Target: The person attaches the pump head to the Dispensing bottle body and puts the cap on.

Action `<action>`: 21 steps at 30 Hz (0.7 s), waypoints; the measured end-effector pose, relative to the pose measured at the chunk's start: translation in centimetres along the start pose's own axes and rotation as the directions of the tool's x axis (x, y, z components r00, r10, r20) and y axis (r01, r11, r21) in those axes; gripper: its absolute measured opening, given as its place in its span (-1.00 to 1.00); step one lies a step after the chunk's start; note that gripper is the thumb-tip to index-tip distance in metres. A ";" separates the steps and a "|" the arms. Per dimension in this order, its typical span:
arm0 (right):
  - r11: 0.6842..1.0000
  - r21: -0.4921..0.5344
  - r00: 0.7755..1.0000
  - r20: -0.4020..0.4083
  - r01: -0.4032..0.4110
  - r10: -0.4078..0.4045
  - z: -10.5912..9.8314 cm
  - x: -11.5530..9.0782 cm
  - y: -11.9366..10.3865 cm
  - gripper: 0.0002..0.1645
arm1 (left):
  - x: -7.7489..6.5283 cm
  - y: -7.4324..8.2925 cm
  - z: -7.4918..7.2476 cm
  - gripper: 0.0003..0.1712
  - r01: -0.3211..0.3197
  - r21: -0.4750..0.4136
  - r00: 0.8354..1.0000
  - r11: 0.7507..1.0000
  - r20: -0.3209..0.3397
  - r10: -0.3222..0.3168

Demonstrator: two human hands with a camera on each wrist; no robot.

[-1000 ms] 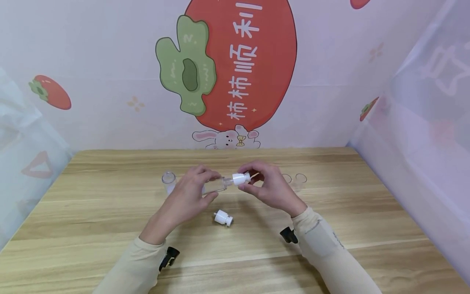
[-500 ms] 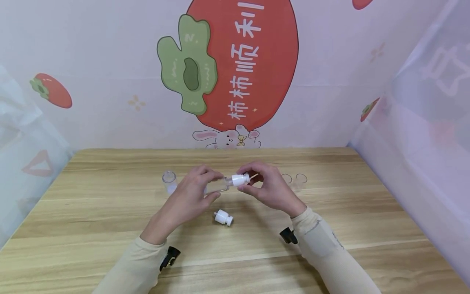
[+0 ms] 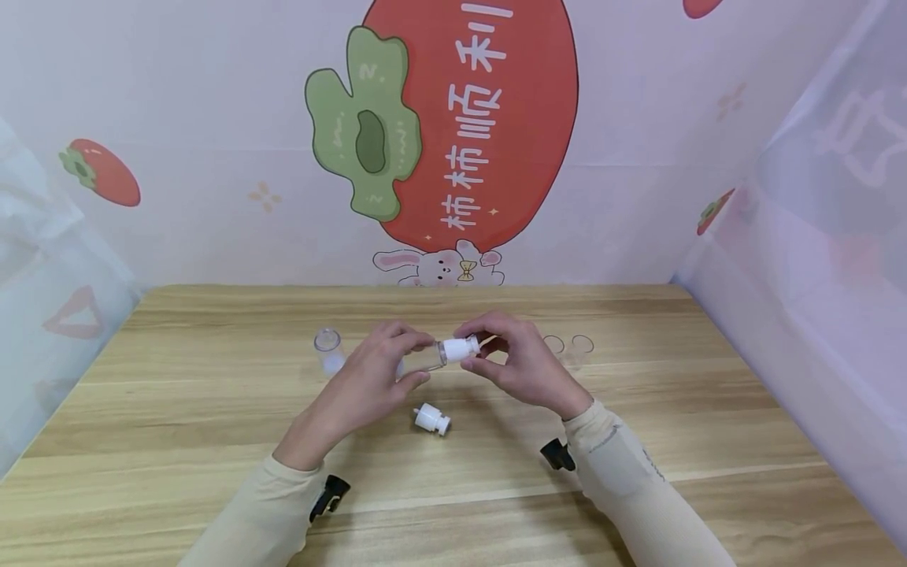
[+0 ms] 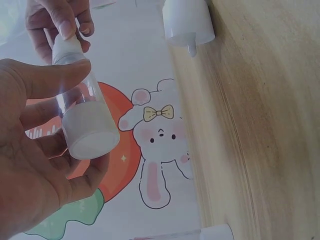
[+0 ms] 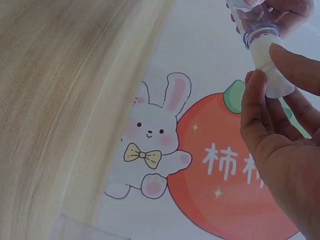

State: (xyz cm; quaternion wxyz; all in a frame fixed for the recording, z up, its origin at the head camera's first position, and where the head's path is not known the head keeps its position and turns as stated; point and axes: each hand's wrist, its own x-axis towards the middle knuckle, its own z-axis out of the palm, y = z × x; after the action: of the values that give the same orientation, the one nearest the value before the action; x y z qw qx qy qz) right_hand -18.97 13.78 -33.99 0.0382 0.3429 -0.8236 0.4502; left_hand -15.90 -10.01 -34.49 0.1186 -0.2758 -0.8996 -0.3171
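Note:
My left hand [image 3: 364, 382] grips a clear small bottle [image 4: 90, 125] with a white base, tilted on its side above the table. Thumb and fingers of my right hand [image 3: 524, 366] pinch a white pump head [image 3: 460, 349]. The pump head sits at the bottle's mouth, its lower edge right against the clear neck [image 5: 260, 32]. Its dip tube is hidden inside the bottle. Below both hands a second white pump head [image 3: 432, 419] lies on the table. Beside my left hand stands another clear bottle [image 3: 329, 352] with an uncovered mouth.
Two clear round-rimmed pieces [image 3: 583, 344] stand on the wooden table [image 3: 638, 488] beyond my right hand. A printed sheet [image 3: 212, 220] hangs behind the table's far edge, and pale sheets flank both sides.
The pump head has moved left into the bottle's neck, closing the gap where its tube showed. The loose pump head and the standing bottle stay put.

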 end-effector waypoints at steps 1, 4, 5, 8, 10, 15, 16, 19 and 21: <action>1.000 0.003 1.000 0.004 0.002 -0.002 0.0 0.0 0.0 -0.60 | 0.0 0.0 0.0 -0.56 0.002 -0.005 1.000 1.000 0.003 -0.002; 1.000 0.008 1.000 0.011 0.005 -0.005 -0.1 0.0 0.0 -0.59 | 0.0 0.0 0.1 -0.56 0.006 -0.017 1.000 1.000 0.009 -0.006; 1.000 0.015 1.000 0.013 0.005 -0.006 -0.1 0.0 0.0 -0.60 | 0.0 0.0 0.1 -0.56 0.008 -0.021 1.000 1.000 0.011 -0.008; 0.999 0.033 1.000 0.017 0.007 -0.007 -0.1 0.0 0.0 -0.63 | 0.0 0.0 0.1 -0.55 0.015 -0.029 1.000 0.999 0.016 -0.015; 0.999 0.041 1.000 0.019 0.004 -0.005 -0.1 0.0 0.0 -0.65 | 0.0 0.0 0.1 -0.55 0.020 -0.031 1.000 0.999 0.017 -0.019; 1.000 0.030 1.000 0.015 -0.001 0.001 -0.1 0.0 0.1 -0.69 | 0.1 0.1 0.1 -0.55 0.027 -0.032 1.000 0.999 0.011 -0.027; 1.000 0.025 1.000 0.014 -0.003 0.003 -0.1 0.1 0.1 -0.70 | 0.1 0.1 0.1 -0.55 0.029 -0.033 1.000 0.999 0.010 -0.028; 1.000 0.012 1.000 0.014 -0.011 0.011 0.0 0.1 0.1 -0.73 | 0.1 0.1 0.1 -0.55 0.031 -0.036 1.000 0.999 0.004 -0.031; 1.000 0.004 1.000 0.015 -0.026 0.026 0.0 0.2 0.1 -0.76 | 0.1 0.1 0.1 -0.55 0.029 -0.037 1.000 0.999 -0.001 -0.029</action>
State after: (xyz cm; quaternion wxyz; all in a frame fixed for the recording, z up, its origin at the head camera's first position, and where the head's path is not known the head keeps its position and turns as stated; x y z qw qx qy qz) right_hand -19.14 13.72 -33.98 0.0255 0.3355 -0.8272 0.4499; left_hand -15.88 -9.85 -34.45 0.1095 -0.2645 -0.8974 -0.3357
